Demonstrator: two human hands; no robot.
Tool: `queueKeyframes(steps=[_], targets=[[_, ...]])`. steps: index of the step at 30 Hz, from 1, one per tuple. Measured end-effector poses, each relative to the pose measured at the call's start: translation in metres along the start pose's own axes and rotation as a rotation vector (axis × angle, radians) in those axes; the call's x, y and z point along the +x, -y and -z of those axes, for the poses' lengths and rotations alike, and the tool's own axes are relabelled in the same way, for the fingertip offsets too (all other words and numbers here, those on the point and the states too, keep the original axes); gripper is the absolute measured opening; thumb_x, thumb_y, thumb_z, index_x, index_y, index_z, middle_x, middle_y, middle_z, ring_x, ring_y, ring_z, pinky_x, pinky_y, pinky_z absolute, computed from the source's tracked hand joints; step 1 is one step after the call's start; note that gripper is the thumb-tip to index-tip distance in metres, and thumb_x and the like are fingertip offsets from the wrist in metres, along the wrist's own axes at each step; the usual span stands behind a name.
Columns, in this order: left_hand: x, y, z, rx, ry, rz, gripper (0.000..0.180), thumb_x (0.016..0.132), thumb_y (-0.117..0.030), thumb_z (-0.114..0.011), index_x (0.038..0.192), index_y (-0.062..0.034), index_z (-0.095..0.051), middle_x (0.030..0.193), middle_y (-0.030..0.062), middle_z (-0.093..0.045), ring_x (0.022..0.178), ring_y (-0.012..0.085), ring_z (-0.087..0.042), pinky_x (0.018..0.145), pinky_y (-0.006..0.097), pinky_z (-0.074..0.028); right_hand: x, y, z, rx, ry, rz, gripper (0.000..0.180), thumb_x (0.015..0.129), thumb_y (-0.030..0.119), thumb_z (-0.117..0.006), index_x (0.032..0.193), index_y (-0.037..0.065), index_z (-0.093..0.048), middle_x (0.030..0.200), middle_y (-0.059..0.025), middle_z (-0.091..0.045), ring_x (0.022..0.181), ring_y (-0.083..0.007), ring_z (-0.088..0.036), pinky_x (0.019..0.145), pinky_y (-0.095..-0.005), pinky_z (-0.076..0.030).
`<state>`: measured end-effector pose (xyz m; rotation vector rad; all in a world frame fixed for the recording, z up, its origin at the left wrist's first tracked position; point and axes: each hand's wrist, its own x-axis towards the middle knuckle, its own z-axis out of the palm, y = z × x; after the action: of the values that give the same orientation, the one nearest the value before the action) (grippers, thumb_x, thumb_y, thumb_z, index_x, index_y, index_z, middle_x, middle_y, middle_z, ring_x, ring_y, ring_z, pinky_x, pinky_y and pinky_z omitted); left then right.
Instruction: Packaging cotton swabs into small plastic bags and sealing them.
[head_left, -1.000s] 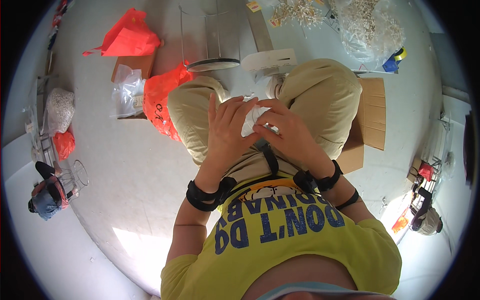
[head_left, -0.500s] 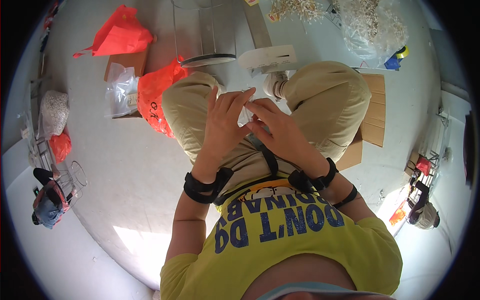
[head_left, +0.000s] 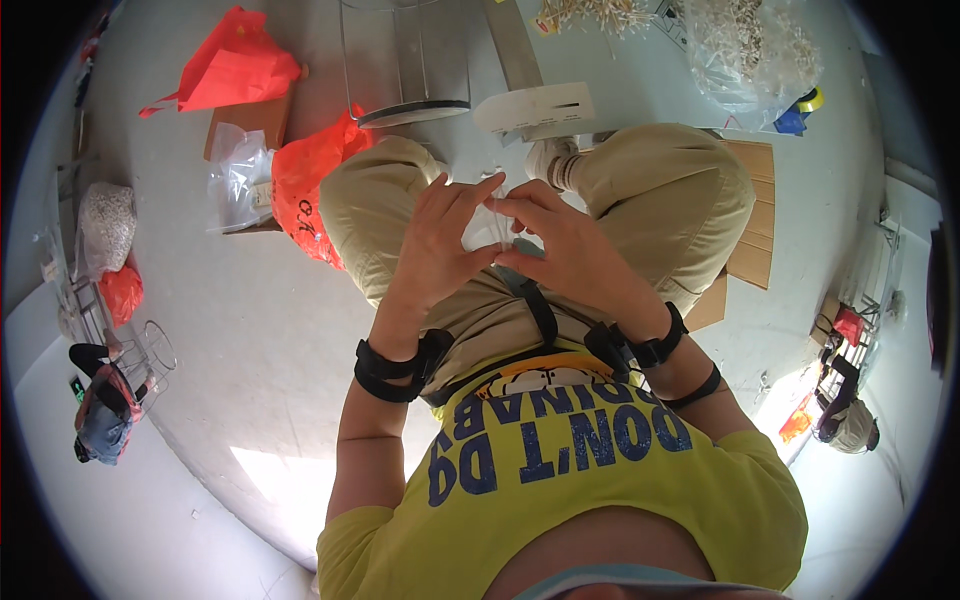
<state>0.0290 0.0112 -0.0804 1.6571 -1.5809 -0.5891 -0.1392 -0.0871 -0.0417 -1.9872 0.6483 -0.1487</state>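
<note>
Over my lap, my left hand (head_left: 440, 235) and my right hand (head_left: 560, 240) face each other with curved fingers and thumbs. Between their fingertips they pinch a small clear plastic piece (head_left: 501, 222), thin and see-through, which looks like a little bag. Its edges and anything inside are too faint to make out. Both hands touch it, with the index fingers at its far end and the thumbs at its near end. Beyond them stands a metal stand with a white plate (head_left: 534, 108), next to a round wire frame stool (head_left: 415, 113).
Left of my knees lie an orange-red bag (head_left: 305, 205), a clear plastic bag (head_left: 238, 175) and a red bag (head_left: 238, 65) on cardboard. Far right, a clear bag of cotton swabs (head_left: 750, 60) rests near loose swabs (head_left: 590, 15). Two other people (head_left: 108, 415) sit at the sides.
My hands have moved slightly apart and the gap between fingers and thumbs has widened, with the clear plastic piece now showing between them. My right knee has shifted a little outward.
</note>
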Motion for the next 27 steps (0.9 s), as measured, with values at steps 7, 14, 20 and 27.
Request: queueKeyframes(steps=[7,14,20,27], targets=[[-0.007,-0.004,0.004,-0.149,0.047,0.107,0.078,0.064,-0.011,-0.083,0.136,-0.0124,-0.054,0.104,0.0078,-0.063,0.1,0.0286,-0.059,0.099,0.042,-0.044,-0.005,0.0,0.003,-0.061,0.01,0.081,0.026,0.084,0.013,-0.072,0.109,0.008,-0.068,0.106,-0.0074,-0.058,0.088,-0.0246,-0.062,0.076,-0.0351,-0.052],[-0.01,-0.006,-0.001,-0.254,0.013,0.113,0.072,0.068,-0.01,-0.082,0.134,-0.0129,-0.055,0.105,0.0061,-0.064,0.101,0.0283,-0.058,0.094,0.039,-0.045,-0.009,0.002,-0.001,-0.06,-0.043,0.026,0.012,0.088,0.014,-0.067,0.096,0.005,-0.071,0.102,-0.0075,-0.06,0.086,-0.0254,-0.062,0.073,-0.0349,-0.051],[-0.014,-0.007,-0.006,-0.3,-0.007,0.15,0.061,0.07,-0.007,-0.079,0.128,-0.0127,-0.06,0.104,0.0048,-0.064,0.099,0.0273,-0.058,0.092,0.038,-0.046,-0.013,0.004,-0.006,-0.087,-0.042,-0.015,0.017,0.094,0.019,-0.062,0.1,0.005,-0.069,0.102,-0.0084,-0.061,0.086,-0.0272,-0.063,0.073,-0.036,-0.051],[-0.019,-0.006,-0.014,-0.36,-0.029,0.19,0.055,0.072,-0.005,-0.078,0.124,-0.0122,-0.061,0.1,0.0066,-0.063,0.097,0.0265,-0.059,0.089,0.036,-0.047,-0.014,0.004,-0.007,-0.128,-0.057,-0.03,0.023,0.096,0.023,-0.06,0.102,0.003,-0.068,0.099,-0.0089,-0.062,0.086,-0.0287,-0.063,0.074,-0.0372,-0.051]])
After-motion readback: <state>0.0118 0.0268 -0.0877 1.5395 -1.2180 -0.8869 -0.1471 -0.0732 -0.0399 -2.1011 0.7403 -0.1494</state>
